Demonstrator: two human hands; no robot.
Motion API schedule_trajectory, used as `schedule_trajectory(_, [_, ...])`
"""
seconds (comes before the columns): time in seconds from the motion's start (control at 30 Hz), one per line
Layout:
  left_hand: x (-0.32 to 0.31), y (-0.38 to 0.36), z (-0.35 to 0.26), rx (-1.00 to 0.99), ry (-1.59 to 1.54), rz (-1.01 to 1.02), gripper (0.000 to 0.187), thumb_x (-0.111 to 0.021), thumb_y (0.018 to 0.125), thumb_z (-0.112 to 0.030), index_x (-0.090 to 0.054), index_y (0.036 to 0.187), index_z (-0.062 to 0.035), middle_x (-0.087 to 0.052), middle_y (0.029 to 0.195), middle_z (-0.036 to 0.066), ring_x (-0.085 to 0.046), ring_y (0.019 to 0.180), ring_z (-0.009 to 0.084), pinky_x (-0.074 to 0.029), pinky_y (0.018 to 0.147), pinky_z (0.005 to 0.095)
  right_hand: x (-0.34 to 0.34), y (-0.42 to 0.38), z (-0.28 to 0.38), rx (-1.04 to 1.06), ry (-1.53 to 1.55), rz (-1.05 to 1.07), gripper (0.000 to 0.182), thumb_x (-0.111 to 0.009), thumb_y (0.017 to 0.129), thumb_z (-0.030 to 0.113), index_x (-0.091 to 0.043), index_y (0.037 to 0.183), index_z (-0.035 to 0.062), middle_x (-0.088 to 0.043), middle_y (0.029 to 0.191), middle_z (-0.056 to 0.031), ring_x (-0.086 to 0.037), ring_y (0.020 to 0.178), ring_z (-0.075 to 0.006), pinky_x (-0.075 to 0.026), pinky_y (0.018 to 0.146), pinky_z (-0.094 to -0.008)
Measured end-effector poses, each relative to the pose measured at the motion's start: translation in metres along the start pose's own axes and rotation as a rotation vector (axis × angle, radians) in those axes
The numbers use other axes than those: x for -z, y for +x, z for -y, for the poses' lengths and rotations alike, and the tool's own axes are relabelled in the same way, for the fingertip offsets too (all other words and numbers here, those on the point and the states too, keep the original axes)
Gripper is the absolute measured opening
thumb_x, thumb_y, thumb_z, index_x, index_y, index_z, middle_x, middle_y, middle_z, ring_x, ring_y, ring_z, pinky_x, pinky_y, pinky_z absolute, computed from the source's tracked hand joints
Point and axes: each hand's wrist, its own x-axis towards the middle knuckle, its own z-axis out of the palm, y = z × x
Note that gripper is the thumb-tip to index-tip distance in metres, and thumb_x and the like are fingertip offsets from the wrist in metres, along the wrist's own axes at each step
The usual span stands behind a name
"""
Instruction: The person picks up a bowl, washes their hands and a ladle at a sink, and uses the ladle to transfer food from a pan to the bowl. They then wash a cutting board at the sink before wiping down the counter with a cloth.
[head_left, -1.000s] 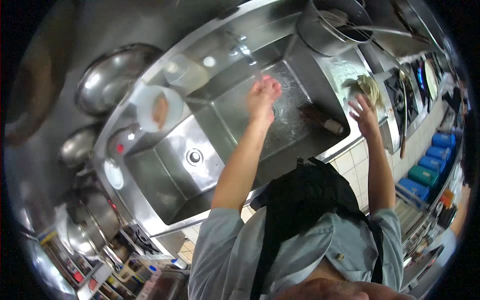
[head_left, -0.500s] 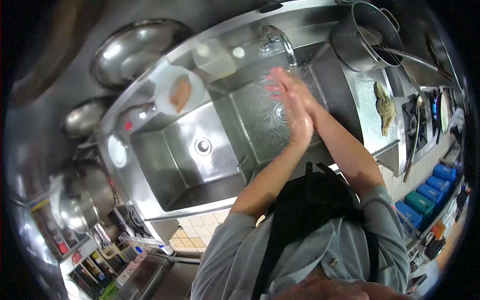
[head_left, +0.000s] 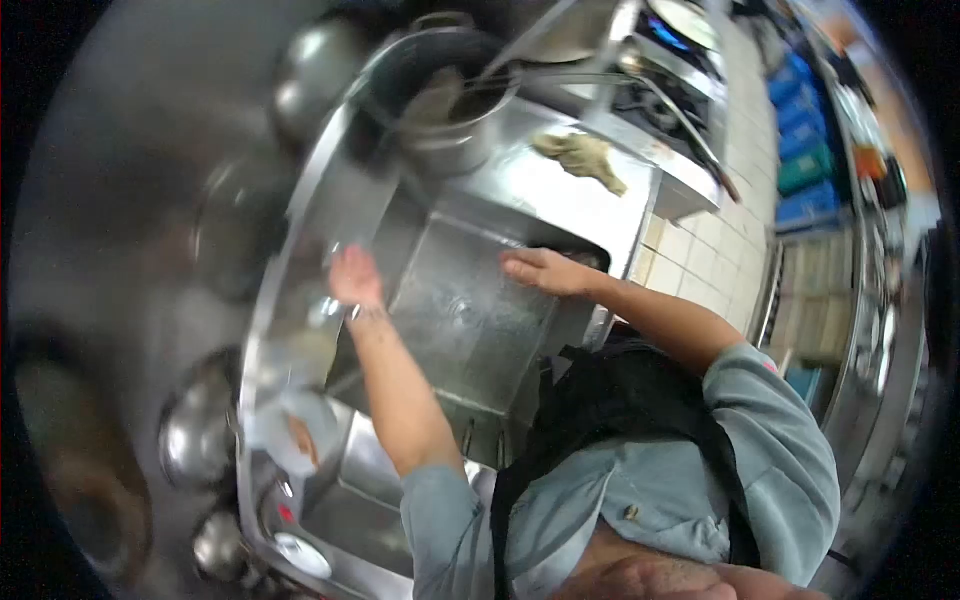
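Note:
My left hand (head_left: pixel 355 276) reaches over the back of the metal sink (head_left: pixel 435 280), right at the faucet (head_left: pixel 325 310). It is slightly blurred, its fingers are stretched out, and my wrist overlaps part of the faucet. Over the right side of the same basin hovers my right hand (head_left: pixel 545 271), with nothing in it and its fingers extended towards the left. The hands are well apart. Below them the wet basin floor shows its drain (head_left: pixel 462 312).
A large pot (head_left: pixel 445 105) with long-handled utensils stands on the sink's ledge, near a crumpled cloth (head_left: pixel 582 158). A white bowl (head_left: pixel 265 430) with a brown piece inside sits beside the second basin. Farther right are a stove (head_left: pixel 650 105) and blue bins (head_left: pixel 805 205).
My hands were pressed together under running water; now they have parted, the left at the faucet and the right over the basin. The view has turned to the right.

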Motion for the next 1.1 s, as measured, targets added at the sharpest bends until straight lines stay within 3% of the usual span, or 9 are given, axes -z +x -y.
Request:
schedule_trajectory(0.1, [0.031, 0.041, 0.008, -0.124, -0.024, 0.201, 0.060, -0.047, 0.103, -0.036, -0.030, 0.147, 0.0006, -0.032, 0.155, 0.013, -0.035, 0.143, 0.0266, -0.037, 0.114, 0.0439, 0.059, -0.047, -0.021, -0.096, 0.437, -0.362, 0.065, -0.050, 0.101, 0.046, -0.042, 0.144, -0.0023, -0.055, 0.135, -0.0201, -0.061, 0.113, -0.0268, -0.052, 0.094, -0.0385])
schedule_trajectory(0.2, [0.007, 0.000, 0.017, -0.249, 0.157, 0.184, 0.081, -0.063, 0.093, -0.048, -0.020, 0.154, -0.0167, -0.029, 0.155, 0.016, -0.033, 0.143, 0.0283, -0.036, 0.112, 0.0407, 0.112, -0.117, -0.054, -0.056, 0.580, -0.706, 0.054, -0.052, 0.102, 0.039, -0.048, 0.138, -0.0008, -0.058, 0.128, -0.0169, -0.063, 0.105, -0.0248, -0.055, 0.089, -0.0371])
schedule_trajectory(0.27, [-0.005, -0.003, 0.015, -0.181, 0.192, -0.019, 0.068, -0.058, 0.094, -0.056, -0.035, 0.146, -0.0194, -0.040, 0.150, 0.005, -0.045, 0.134, 0.0217, -0.046, 0.099, 0.0412, 0.134, -0.171, -0.074, -0.058, 0.774, -0.896, 0.046, -0.055, 0.101, 0.037, -0.054, 0.131, 0.0021, -0.061, 0.119, -0.0115, -0.063, 0.096, -0.0203, -0.054, 0.083, -0.0330])
schedule_trajectory(0.4, [0.021, 0.029, 0.020, -0.192, 0.063, 0.166, 0.065, -0.061, 0.093, -0.052, -0.037, 0.141, -0.0154, -0.050, 0.140, 0.007, -0.052, 0.125, 0.0232, -0.048, 0.092, 0.0428, 0.135, -0.281, -0.133, -0.104, 0.998, -1.275, 0.041, -0.060, 0.098, 0.032, -0.056, 0.126, 0.0034, -0.064, 0.114, -0.0099, -0.063, 0.093, -0.0189, -0.053, 0.081, -0.0320])
schedule_trajectory(0.43, [0.014, 0.020, 0.023, -0.248, 0.057, 0.193, 0.067, -0.061, 0.096, -0.042, -0.028, 0.148, -0.0145, -0.041, 0.148, 0.013, -0.043, 0.137, 0.0257, -0.042, 0.106, 0.0415, 0.129, -0.307, -0.159, -0.071, 1.083, -1.352, 0.043, -0.060, 0.097, 0.033, -0.054, 0.127, 0.0029, -0.063, 0.117, -0.0113, -0.061, 0.097, -0.0204, -0.052, 0.084, -0.0352])
schedule_trajectory(0.5, [0.035, 0.057, 0.010, -0.189, -0.064, 0.163, 0.047, -0.061, 0.098, -0.034, -0.046, 0.133, -0.0060, -0.052, 0.140, 0.007, -0.054, 0.127, 0.0200, -0.045, 0.102, 0.0399, 0.108, -0.352, -0.197, -0.050, 1.194, -1.509, 0.044, -0.059, 0.098, 0.035, -0.052, 0.129, 0.0035, -0.061, 0.122, -0.0115, -0.058, 0.102, -0.0205, -0.048, 0.090, -0.0374])
schedule_trajectory(0.63, [0.007, 0.064, 0.012, -0.224, 0.041, -0.073, 0.052, -0.065, 0.092, -0.045, -0.052, 0.125, -0.0077, -0.055, 0.137, 0.005, -0.055, 0.126, 0.0191, -0.047, 0.095, 0.0379, 0.064, -0.418, -0.258, -0.035, 1.384, -1.753, 0.045, -0.057, 0.099, 0.037, -0.053, 0.129, 0.0043, -0.061, 0.122, -0.0092, -0.056, 0.100, -0.0191, -0.047, 0.090, -0.0359])
schedule_trajectory(0.8, [-0.019, 0.038, 0.016, -0.222, 0.115, -0.325, 0.067, -0.065, 0.086, -0.056, -0.051, 0.131, -0.0084, -0.053, 0.140, 0.004, -0.053, 0.128, 0.0206, -0.046, 0.093, 0.0386, 0.050, -0.452, -0.288, -0.060, 1.391, -1.801, 0.041, -0.061, 0.097, 0.039, -0.057, 0.124, 0.0078, -0.065, 0.109, -0.0026, -0.059, 0.088, -0.0133, -0.050, 0.080, -0.0311])
schedule_trajectory(1.1, [0.051, -0.009, 0.060, -0.427, 0.711, -0.214, 0.041, -0.059, 0.094, -0.032, -0.062, 0.118, 0.0014, -0.064, 0.122, 0.014, -0.060, 0.117, 0.0269, -0.046, 0.096, 0.0395, 0.089, -0.462, -0.314, -0.349, 1.180, -1.532, 0.046, -0.060, 0.095, 0.042, -0.055, 0.124, 0.0056, -0.064, 0.111, -0.0089, -0.060, 0.089, -0.0184, -0.051, 0.075, -0.0326])
